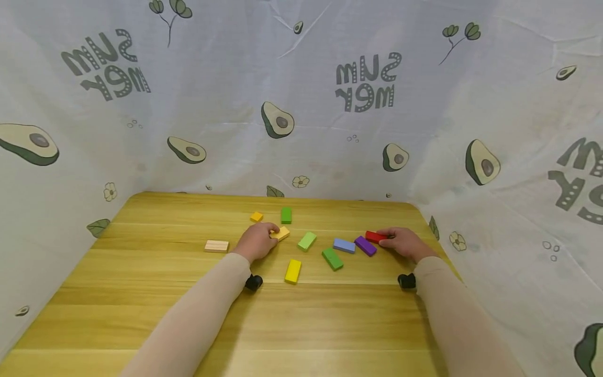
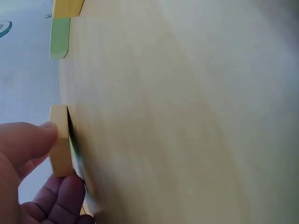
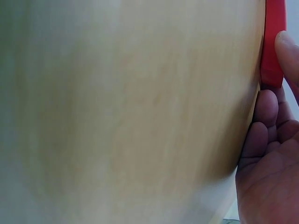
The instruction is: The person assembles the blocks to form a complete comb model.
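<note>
Left of the table's middle, my left hand (image 1: pixel 257 241) pinches a light orange wooden block (image 1: pixel 281 234) between thumb and fingers. The left wrist view shows the thumb on one face of that orange block (image 2: pixel 60 149), tilted beside the tabletop, with curled fingertips at its lower end. Toward the right edge, my right hand (image 1: pixel 403 243) grips the near end of a red block (image 1: pixel 375 237). In the right wrist view the thumb presses the side of the red block (image 3: pixel 274 51), and the other fingers lie curled under its end. A purple block (image 1: pixel 365 245) sits just left of the red one.
Between the hands lie a blue block (image 1: pixel 344 245), a dark green block (image 1: pixel 332 258), a light green block (image 1: pixel 306 241) and a yellow block (image 1: pixel 293 272). Farther back are another green block (image 1: pixel 286 215) and a small orange block (image 1: pixel 256 217). A pale wood block (image 1: pixel 216 246) is at left.
</note>
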A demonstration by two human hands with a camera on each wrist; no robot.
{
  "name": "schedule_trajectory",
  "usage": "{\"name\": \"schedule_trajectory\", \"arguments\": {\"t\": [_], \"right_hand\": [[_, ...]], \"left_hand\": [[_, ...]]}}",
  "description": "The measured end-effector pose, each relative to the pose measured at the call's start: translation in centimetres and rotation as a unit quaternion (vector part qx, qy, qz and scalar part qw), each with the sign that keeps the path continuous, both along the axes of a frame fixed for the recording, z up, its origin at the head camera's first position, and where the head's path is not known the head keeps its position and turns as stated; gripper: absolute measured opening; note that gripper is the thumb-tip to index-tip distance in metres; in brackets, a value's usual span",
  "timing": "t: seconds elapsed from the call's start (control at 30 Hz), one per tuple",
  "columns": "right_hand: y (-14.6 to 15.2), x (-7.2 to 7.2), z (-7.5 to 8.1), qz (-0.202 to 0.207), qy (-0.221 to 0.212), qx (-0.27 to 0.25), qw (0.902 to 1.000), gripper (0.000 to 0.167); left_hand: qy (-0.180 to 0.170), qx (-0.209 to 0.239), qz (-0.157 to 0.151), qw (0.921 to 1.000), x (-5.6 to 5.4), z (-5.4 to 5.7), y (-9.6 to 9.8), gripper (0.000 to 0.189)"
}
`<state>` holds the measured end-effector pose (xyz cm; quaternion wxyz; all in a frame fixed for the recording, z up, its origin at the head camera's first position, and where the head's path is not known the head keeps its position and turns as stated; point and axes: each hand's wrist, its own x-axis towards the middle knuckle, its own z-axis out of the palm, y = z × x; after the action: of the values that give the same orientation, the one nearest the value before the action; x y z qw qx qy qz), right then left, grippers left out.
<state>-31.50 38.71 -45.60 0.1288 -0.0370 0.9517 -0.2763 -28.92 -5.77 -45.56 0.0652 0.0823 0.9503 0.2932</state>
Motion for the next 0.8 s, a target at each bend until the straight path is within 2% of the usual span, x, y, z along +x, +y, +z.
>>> {"name": "schedule_trajectory", "arguments": {"t": [0.17,0.53,0.8], "right_hand": [[0.0,-0.2,-0.1,0.001,-0.001,0.001,1.0000,0.051],[0.0,-0.3,-0.2,-0.015,-0.016,-0.021,0.9996,0.051],[0.0,-0.1,-0.1,-0.018,-0.015,-0.022,0.9995,0.050]], "left_hand": [[-0.007,-0.014,-0.011,0.9998,-0.1,-0.1,0.2,0.037],[-0.022,0.018,-0.060,0.9978,-0.9,-0.5,-0.2,0.042],[-0.031,0.015,-0.057,0.9978,-1.4,-0.5,0.1,0.045]]}}
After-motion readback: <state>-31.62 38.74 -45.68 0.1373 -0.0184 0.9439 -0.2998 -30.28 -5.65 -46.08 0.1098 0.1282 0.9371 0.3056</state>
